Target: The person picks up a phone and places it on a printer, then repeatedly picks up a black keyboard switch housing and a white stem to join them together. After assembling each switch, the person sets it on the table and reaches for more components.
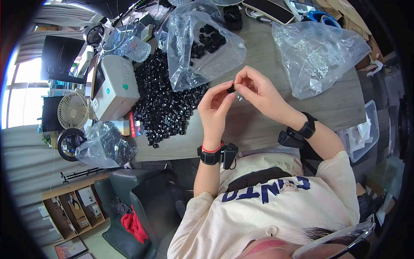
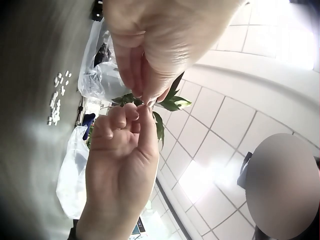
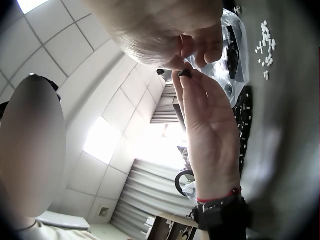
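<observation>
My left hand [image 1: 214, 105] pinches a small black plastic piece [image 1: 231, 89] between thumb and fingertips, held up over the table's near side. My right hand [image 1: 260, 92] meets it from the other side, its curled thumb and index finger closing at the same piece. In the right wrist view the black piece [image 3: 185, 73] shows at the left fingertips; the fingertips hide part of it. Small white pieces [image 1: 240, 98] lie on the table below the hands. A large heap of similar black pieces [image 1: 166, 103] spreads to the left of my left hand.
A clear bag [image 1: 185, 56] holding black pieces lies on the heap. Another bag [image 1: 297, 56], with white pieces inside, is at the right. A white box [image 1: 116, 86] stands left of the heap; a phone [image 1: 269, 11] lies at the back of the grey table [image 1: 258, 134].
</observation>
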Tool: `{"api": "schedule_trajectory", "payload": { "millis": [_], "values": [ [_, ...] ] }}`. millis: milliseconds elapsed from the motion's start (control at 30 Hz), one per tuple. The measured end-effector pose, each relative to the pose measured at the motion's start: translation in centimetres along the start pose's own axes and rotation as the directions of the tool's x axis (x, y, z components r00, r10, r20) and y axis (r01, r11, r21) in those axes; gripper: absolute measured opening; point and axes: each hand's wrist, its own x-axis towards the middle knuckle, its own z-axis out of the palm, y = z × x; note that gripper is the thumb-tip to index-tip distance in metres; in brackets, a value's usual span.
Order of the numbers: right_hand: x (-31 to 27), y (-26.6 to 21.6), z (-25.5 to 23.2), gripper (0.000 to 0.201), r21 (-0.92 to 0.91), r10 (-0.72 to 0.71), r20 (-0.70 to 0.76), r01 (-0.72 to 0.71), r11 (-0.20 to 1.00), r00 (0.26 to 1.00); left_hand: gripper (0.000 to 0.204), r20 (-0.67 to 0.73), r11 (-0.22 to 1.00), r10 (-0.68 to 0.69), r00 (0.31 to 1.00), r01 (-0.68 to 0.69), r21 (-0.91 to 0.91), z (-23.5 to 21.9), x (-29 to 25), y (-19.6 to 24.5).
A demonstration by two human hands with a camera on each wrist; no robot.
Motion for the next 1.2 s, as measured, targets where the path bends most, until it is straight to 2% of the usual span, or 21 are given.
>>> {"api": "schedule_trajectory", "payload": {
  "millis": [33,133,300,400,433,533,567,600,667,700,800,933,1100,1200],
  "values": [
    [0.0,0.0,0.0,0.005,-0.001,0.001,0.0,-0.001,1.0,1.0,0.027,-0.001,1.0,0.0,1.0,0.0,-0.002,0.1,0.0,0.0],
    [0.0,-0.1,0.0,0.006,0.134,0.122,0.028,-0.125,0.983,0.992,0.026,-0.019,1.0,0.0,1.0,0.0,0.003,0.2,0.1,0.1],
    [0.0,-0.1,0.2,0.007,0.183,0.166,0.025,-0.168,0.969,0.986,0.026,-0.027,1.0,0.007,1.0,-0.007,0.021,0.1,0.1,0.0],
    [0.2,0.9,-0.1,0.007,0.048,0.038,0.021,-0.039,0.998,0.999,0.027,0.005,0.994,0.04,0.999,-0.041,0.103,0.0,0.1,-0.1],
    [0.4,0.7,-0.6,0.007,0.047,0.042,0.02,-0.043,0.998,0.999,0.027,0.005,0.994,0.037,0.999,-0.037,0.101,0.1,0.0,-0.1],
    [1.7,-0.1,-2.8,0.007,-0.019,0.224,0.063,-0.223,0.975,0.973,0.024,-0.053,1.0,-0.005,0.999,0.004,-0.012,0.3,0.2,-0.1],
    [2.0,0.2,-3.6,0.007,-0.022,0.225,0.064,-0.224,0.974,0.972,0.024,-0.054,1.0,-0.005,0.999,0.005,-0.014,0.3,0.2,-0.1],
    [2.2,0.7,-4.5,0.007,-0.236,0.17,0.041,-0.155,0.959,0.985,0.022,-0.075,0.999,-0.023,0.997,0.02,-0.035,0.3,0.3,-0.1],
    [2.3,1.6,-5.6,0.007,-0.622,0.048,0.034,-0.016,0.783,0.998,0.02,-0.116,0.996,-0.059,0.992,0.05,-0.078,0.2,0.4,-0.1],
    [2.4,2.0,-5.4,0.007,-0.622,0.049,0.035,-0.017,0.783,0.998,0.02,-0.117,0.996,-0.06,0.991,0.051,-0.078,0.1,0.4,-0.2],
    [2.3,3.0,-4.7,0.008,-0.573,0.014,0.17,0.087,0.815,0.985,0.018,-0.094,0.955,-0.107,0.99,0.076,-0.287,0.0,0.2,-0.4],
    [2.1,2.8,-4.2,0.009,-0.682,0.051,0.197,0.099,0.724,0.979,0.018,-0.079,0.955,-0.102,0.992,0.075,-0.287,-0.2,0.3,-0.6],
    [2.0,2.8,-3.8,0.008,-0.709,0.066,0.171,0.076,0.701,0.983,0.019,-0.108,0.936,-0.162,0.981,0.119,-0.332,0.3,0.1,-0.2],
    [1.9,2.7,-3.5,0.006,-0.755,0.003,0.199,0.151,0.639,0.98,0.023,-0.037,0.954,-0.142,0.989,0.127,-0.271,-0.2,0.2,-0.8]
  ]
}}
